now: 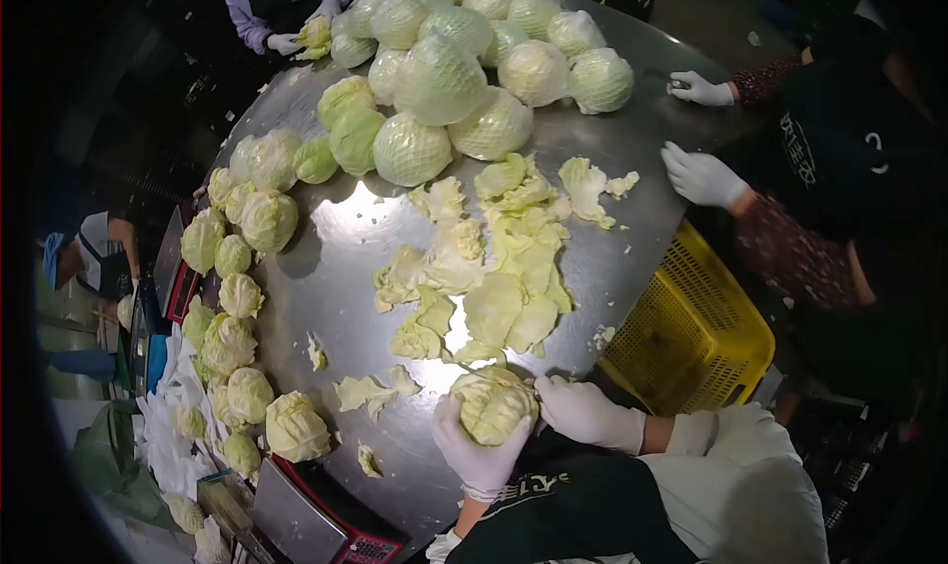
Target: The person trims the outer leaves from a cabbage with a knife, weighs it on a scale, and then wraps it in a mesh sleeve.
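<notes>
A pale green cabbage (pixel 494 406) rests in my white-gloved left hand (pixel 478 453), whose fingers wrap round its left side and underside. My right hand (pixel 585 412), also gloved, is closed at the cabbage's right side. A small dark bit shows at its fingertips; I cannot make out what it is. Just beyond the cabbage, torn cabbage leaves (pixel 509 312) lie in a loose pile on the steel table (pixel 316 238). Smaller leaf scraps (pixel 370 393) lie to the left of my hands.
Wrapped cabbages (pixel 439 80) are heaped at the far end; trimmed ones (pixel 229 342) line the left edge. A scale (pixel 301 515) stands at lower left, a yellow basket (pixel 681 317) at right. Co-workers' gloved hands (pixel 703 174) are at the right and far edges.
</notes>
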A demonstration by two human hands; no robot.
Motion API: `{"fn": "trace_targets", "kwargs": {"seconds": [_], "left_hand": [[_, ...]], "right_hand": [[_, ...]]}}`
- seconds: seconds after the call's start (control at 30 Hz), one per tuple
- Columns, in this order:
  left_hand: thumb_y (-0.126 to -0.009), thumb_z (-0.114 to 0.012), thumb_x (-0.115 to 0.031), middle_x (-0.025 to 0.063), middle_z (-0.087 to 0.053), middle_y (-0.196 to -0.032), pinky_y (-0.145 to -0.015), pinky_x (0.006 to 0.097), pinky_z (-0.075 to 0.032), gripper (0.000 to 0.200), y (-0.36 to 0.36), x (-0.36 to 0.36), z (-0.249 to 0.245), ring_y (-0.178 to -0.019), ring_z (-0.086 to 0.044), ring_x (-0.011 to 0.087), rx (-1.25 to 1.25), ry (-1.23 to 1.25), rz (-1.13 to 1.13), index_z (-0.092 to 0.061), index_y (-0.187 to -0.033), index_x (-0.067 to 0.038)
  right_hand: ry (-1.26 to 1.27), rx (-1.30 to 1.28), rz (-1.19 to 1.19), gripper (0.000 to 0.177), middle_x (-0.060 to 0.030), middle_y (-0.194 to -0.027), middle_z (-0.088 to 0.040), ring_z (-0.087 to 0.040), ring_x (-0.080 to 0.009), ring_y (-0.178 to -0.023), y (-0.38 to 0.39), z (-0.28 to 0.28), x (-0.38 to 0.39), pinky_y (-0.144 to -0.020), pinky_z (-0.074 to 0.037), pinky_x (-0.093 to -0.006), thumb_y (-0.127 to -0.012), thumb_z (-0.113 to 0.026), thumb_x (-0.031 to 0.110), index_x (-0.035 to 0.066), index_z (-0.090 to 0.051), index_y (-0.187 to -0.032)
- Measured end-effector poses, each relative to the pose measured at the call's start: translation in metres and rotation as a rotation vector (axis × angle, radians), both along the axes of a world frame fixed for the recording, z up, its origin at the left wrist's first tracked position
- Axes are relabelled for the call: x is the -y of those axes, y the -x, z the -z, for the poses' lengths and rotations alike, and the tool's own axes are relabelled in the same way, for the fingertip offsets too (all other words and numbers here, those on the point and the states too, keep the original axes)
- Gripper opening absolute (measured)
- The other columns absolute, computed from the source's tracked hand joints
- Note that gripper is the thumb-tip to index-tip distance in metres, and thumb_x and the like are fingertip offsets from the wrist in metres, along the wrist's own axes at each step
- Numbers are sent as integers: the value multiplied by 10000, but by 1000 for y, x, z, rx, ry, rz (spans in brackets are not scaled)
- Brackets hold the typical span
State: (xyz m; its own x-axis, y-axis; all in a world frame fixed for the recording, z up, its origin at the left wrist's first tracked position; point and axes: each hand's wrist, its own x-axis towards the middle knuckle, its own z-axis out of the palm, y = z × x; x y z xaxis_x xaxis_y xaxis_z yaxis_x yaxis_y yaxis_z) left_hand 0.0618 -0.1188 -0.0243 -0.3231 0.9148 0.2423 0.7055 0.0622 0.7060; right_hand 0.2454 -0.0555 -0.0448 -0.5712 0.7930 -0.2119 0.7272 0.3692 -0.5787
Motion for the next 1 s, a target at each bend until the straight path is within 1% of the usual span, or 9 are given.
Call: {"fn": "trace_targets", "kwargs": {"seconds": [0.17,0.37,0.5,0.6,0.7,0.77,0.83,0.87,1.0], "left_hand": [[-599,-971,-358,213,-495,-1283,-1011,539,-427,919,-11,13,-4,-1202,-500,435,-146,-45,111,-502,-1333,-65],[-582,-977,-326,200,-470,-1309,-1032,522,-417,924,-10,24,9,-1210,-494,411,-93,-90,100,-487,-1323,-72],[-590,-969,-280,182,-459,-1320,-1061,495,-401,925,14,36,24,-1230,-482,364,239,-116,52,-450,-1326,-69],[-634,-955,-292,133,-454,-1298,-1071,445,-407,944,30,36,32,-1215,-492,281,276,-218,31,-402,-1357,-42],[-679,-929,-280,123,-448,-1287,-1083,428,-389,890,33,28,14,-1219,-472,250,63,-368,60,-395,-1349,-41],[-711,-911,-267,125,-448,-1295,-1093,420,-378,866,52,37,33,-1224,-466,248,316,-255,10,-388,-1361,-35],[-744,-894,-254,127,-448,-1302,-1102,413,-367,843,60,40,39,-1229,-460,246,571,-146,-42,-381,-1373,-28],[-764,-882,-238,128,-450,-1307,-1101,407,-370,831,55,28,30,-1222,-464,248,468,-70,-137,-382,-1390,-18],[-813,-860,-199,143,-466,-1351,-1107,398,-380,801,36,3,7,-1256,-473,256,445,11,-167,-405,-1436,15]], "right_hand": [[432,-19,119,235,-277,-901,-685,-708,-454,-787,-19,-42,23,-673,-572,-549,-977,-525,186,-21,-483,-1080],[222,5,119,229,-273,-842,-675,-698,-444,-761,-13,11,19,-668,-566,-527,-969,-528,177,-21,-494,-1077],[381,-396,241,312,-186,-784,-668,-678,-270,-607,-16,11,28,-532,-532,-399,-962,-526,219,-14,-482,-1164],[1041,-600,346,470,-86,-737,-574,-567,-153,-532,-2,-27,1,-505,-484,-325,-1006,-541,344,9,-455,-1324],[753,-730,225,499,-111,-805,-591,-558,-156,-531,28,-21,-14,-507,-481,-322,-1044,-496,396,24,-441,-1372],[644,-675,125,535,-198,-974,-653,-665,-270,-695,38,-8,-22,-656,-543,-392,-1066,-458,409,22,-409,-1432],[120,-679,-26,571,-304,-1199,-637,-680,-420,-990,48,22,-29,-875,-527,-479,-1068,-445,403,19,-376,-1485],[333,-549,-81,588,-344,-1353,-561,-583,-498,-1190,45,0,-33,-1003,-458,-523,-1066,-440,369,15,-325,-1521],[367,-445,-102,612,-322,-1430,-508,-599,-508,-1150,35,-43,-27,-997,-468,-526,-1059,-449,340,21,-269,-1549]]}}
